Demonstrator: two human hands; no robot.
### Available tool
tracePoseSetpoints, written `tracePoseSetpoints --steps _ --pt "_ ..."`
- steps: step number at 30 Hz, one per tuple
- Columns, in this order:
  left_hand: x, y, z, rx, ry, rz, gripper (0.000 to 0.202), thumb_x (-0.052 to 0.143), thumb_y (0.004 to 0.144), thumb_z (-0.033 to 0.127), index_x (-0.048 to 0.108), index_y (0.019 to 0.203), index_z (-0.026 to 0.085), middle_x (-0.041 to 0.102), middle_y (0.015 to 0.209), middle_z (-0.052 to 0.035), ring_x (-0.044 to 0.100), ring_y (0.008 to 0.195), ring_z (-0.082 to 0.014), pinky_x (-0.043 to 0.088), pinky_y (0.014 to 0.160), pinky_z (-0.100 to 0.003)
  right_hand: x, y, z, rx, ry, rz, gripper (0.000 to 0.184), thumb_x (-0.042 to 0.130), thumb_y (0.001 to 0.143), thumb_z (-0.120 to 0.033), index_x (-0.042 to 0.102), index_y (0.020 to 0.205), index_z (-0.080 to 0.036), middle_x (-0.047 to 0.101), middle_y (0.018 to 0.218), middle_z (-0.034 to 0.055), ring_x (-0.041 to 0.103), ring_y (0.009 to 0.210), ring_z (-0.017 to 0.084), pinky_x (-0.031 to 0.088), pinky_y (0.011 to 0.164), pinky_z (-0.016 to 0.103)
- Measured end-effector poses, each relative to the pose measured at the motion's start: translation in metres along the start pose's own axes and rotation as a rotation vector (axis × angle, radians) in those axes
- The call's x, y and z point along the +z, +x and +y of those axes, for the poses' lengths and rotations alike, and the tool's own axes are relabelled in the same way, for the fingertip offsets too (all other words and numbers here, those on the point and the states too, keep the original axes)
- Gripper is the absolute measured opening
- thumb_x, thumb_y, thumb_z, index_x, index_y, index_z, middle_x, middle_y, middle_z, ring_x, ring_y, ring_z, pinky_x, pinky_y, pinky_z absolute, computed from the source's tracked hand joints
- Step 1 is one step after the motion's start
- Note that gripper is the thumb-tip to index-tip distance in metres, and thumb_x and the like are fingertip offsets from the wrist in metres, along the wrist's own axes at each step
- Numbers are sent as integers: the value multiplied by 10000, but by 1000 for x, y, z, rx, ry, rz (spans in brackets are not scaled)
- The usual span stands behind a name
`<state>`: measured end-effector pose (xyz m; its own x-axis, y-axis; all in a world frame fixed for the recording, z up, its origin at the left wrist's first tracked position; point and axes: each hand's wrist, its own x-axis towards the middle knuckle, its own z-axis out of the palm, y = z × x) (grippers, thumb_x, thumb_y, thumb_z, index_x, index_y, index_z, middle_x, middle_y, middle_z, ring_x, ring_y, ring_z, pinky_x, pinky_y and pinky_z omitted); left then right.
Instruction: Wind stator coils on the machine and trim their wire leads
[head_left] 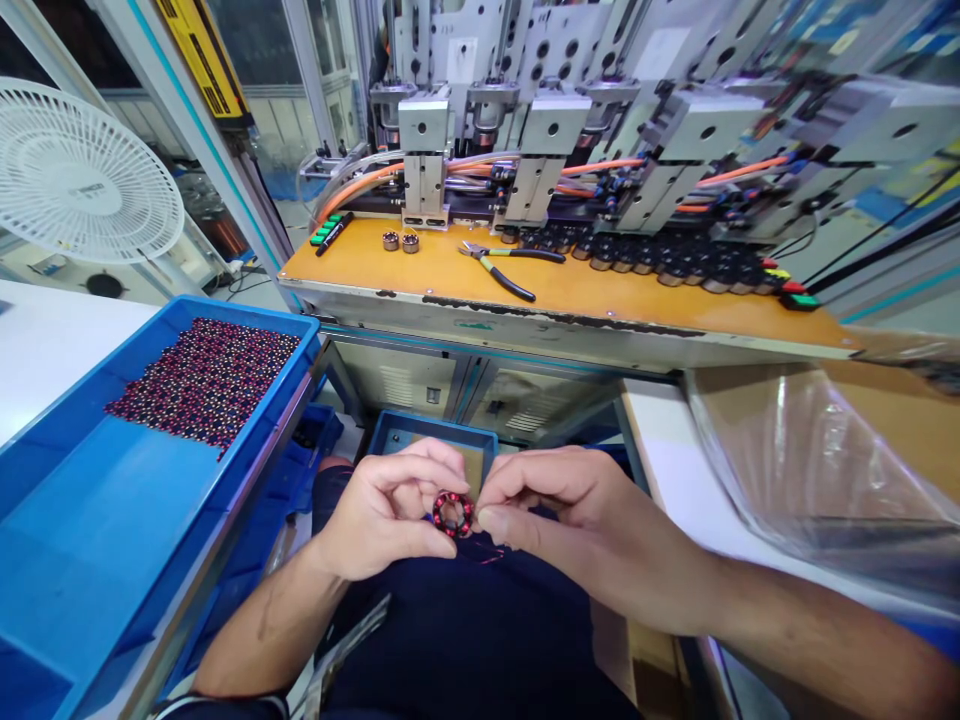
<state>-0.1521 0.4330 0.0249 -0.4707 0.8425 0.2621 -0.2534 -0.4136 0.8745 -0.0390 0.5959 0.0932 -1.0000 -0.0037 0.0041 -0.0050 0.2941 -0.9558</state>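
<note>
Between the thumb and fingers of my left hand (379, 515) is a small wound motor stator (466, 513), a dark ring with red wire coils and an open centre. It is held up in front of my dark clothing, with its open face towards me. My right hand (592, 530) is closed in a pinch at the stator's right edge. What lies between its thumb and forefinger is too small to make out. A thin reddish wire (491, 556) shows just below the stator, near the right thumb.
To the left, a blue tray (82, 520) holds many stators (210, 380). Ahead, an orange bench top (360, 270) bears pliers (502, 272), two stators (400, 242) and rows of dark round parts (667, 262) below a machine. Clear plastic sheeting (825, 450) lies right; a fan (82, 175) stands left.
</note>
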Motion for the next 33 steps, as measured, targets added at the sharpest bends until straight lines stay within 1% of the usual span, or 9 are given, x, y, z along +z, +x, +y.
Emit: tracePoseSetpoints --steps 3,6,8,10,14,21,25,28,33 --pt "1 0 0 -4 -3 -7 320 901 632 178 794 932 204 598 948 -53 605 712 -83 524 642 -173 -4 -3 0 -56 -95 -40 214 593 914 -253 688 752 -150 652 682 -8 543 600 55 418 570 166" --pt "2 1 0 -24 -96 -43 297 880 667 168 769 943 181 578 967 -42 679 728 -116 552 673 -201 -13 -8 3 -269 -335 -89 160 588 932 -207 673 804 -162 654 717 -14 572 638 52 429 604 175" --pt "2 1 1 -44 -182 -74 276 864 696 177 756 950 163 569 961 -40 707 741 -139 560 668 -202 -19 -9 7 -479 -557 16 51 617 921 -185 654 891 -166 675 783 -1 600 703 72 456 657 196" --pt "2 2 1 -74 -253 -103 265 860 707 192 750 944 146 574 943 -39 706 732 -131 557 656 -184 -23 -7 12 -665 -715 151 80 637 910 -182 626 986 -163 691 871 30 621 784 104 494 729 231" --pt "3 1 -2 -148 -359 -123 295 877 685 214 751 942 144 608 941 -42 695 689 -109 557 633 -163 -18 3 15 -847 -748 159 154 635 908 -157 601 1058 -165 695 930 52 636 856 120 541 793 249" --pt "2 -1 -4 -184 -386 -110 307 874 687 217 762 967 158 618 860 -25 686 652 -103 567 609 -153 -12 17 11 -937 -670 105 28 620 914 -140 630 930 -161 702 836 52 620 774 116 534 704 241" --pt "1 -1 -4 -175 -376 -105 298 872 686 197 762 959 153 607 935 -34 682 649 -89 565 605 -148 -12 18 13 -965 -633 114 52 647 882 -101 652 915 -141 714 822 57 628 755 124 530 695 253" --pt "-1 -1 -4 -163 -351 -111 301 871 689 192 769 970 170 595 978 -38 679 653 -82 558 607 -148 -9 16 17 -930 -591 148 47 658 870 -98 665 905 -128 710 815 58 615 727 116 525 667 246" --pt "-1 1 -3 20 -113 -75 331 850 711 149 782 1025 229 581 1004 -38 629 747 -60 541 694 -147 5 10 27 -805 -472 270 111 622 863 -52 662 937 -123 685 815 53 637 746 96 531 680 210"
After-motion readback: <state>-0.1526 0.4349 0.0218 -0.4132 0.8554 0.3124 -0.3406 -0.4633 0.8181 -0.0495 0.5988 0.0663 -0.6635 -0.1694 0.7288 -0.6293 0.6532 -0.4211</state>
